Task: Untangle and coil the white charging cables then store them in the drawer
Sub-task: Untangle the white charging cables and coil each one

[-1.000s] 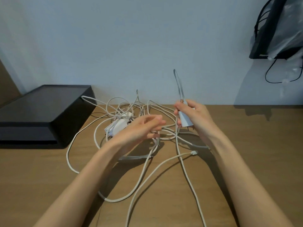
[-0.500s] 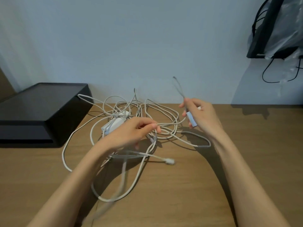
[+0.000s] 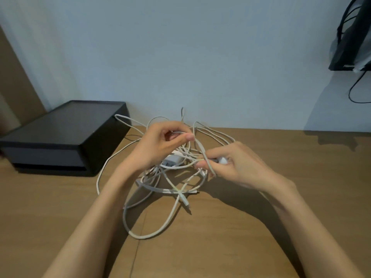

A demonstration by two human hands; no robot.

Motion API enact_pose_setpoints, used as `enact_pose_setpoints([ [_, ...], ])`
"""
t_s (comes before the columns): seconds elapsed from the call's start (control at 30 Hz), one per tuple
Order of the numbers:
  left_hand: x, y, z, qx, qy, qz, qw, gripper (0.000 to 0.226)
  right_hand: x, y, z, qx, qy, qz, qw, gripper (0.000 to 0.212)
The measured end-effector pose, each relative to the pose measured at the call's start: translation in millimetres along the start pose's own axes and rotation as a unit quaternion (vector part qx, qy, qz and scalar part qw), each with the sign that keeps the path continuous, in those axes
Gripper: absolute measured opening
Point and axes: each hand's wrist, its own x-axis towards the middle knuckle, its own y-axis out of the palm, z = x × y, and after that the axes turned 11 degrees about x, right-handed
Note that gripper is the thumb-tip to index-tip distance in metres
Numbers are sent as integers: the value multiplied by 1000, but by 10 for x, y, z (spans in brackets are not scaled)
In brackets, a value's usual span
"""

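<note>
Both hands are right in the thick of it: the tangle of thin white charging cables point(image 3: 179, 191) sits in a loose heap on the brown wooden table point(image 3: 220, 237), near the back edge, with one long loop trailing toward the camera. The left hand point(image 3: 160, 145) is raised over the heap, thumb and fingers pinching a single strand. The right hand point(image 3: 236, 163) is curled tight around a small white plug end point(image 3: 221, 160), and a strand crosses over its fingertips too. Between the two hands a white charger block point(image 3: 172, 159) peeks out, cables lying across it. A loose connector tip point(image 3: 185, 203) lies flat on the table at the front of the heap. Off to the left stands a low black rectangular box point(image 3: 66, 137), one cable loop reaching up against its corner.
</note>
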Motion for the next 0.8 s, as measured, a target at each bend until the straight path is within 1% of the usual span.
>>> enact_pose_setpoints([
  [0.07, -4, -33, 50, -23, -26, 34, 999, 17, -15, -2, 41, 112, -17, -15, 993, 13],
  [0.17, -4, -62, 71, -57, -58, 53, 995, 20, -18, -17, 140, 264, -32, -57, 962, 15],
  [0.23, 0, -23, 38, -64, -61, 52, 995, 22, -4, -6, 159, 303, -26, -92, 948, 15],
  [0.3, -7, 35, 8, -70, -57, 51, 995, 24, 18, 19, 127, 317, -24, -127, 940, 15],
  [0.43, 12, 119, 61, -32, -46, 66, 996, 23, 89, 42, 5, 343, 17, -216, 914, 9],
  [0.53, 11, 219, 59, 9, -26, 68, 997, 22, 106, 46, -64, 328, 36, -251, 910, 15],
  [0.63, 3, 271, 75, 143, 16, 49, 988, 24, 109, 31, -184, 314, 58, -305, 897, 14],
  [0.67, -3, 272, 73, 200, 41, 37, 978, 25, 109, 15, -233, 273, 69, -331, 901, 15],
  [0.73, -19, 264, 34, 299, 118, -10, 947, 27, 94, -20, -324, 133, 95, -358, 919, 21],
  [0.8, -33, 275, 7, 354, 192, -68, 913, 33, 69, -40, -347, 4, 104, -376, 921, 20],
])
